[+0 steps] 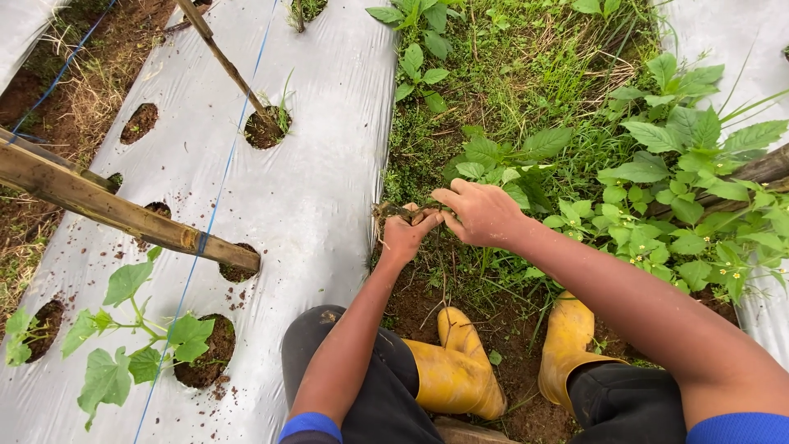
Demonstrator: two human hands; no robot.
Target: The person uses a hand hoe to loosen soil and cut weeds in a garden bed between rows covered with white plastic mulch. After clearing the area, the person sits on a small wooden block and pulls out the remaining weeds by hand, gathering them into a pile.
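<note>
- Silver plastic mulch (304, 189) edges the weedy furrow (493, 99); keep pulls clear of it.
- Left hand (404, 237) is closed around the weed stems (393, 212) between mulch and yellow boots (460, 370); gripping low seems wise.
- Right hand (481, 212) pinches the same stems.

Quick count: two hands (403, 237) (481, 212), two yellow rubber boots (456, 370) (567, 349), two bamboo poles (123, 210) (222, 57), one blue string (209, 222), roughly seven visible planting holes (263, 130) in the plastic mulch sheet (320, 189).

Silvery plastic mulch sheet (312, 189) w/ slight sheen, rough weathered bamboo pole (123, 212), glossy yellow rubber boots (460, 370), matt black cloth trousers (386, 395), crumbly damp soil (427, 304), thin blue cord (215, 205)
</note>
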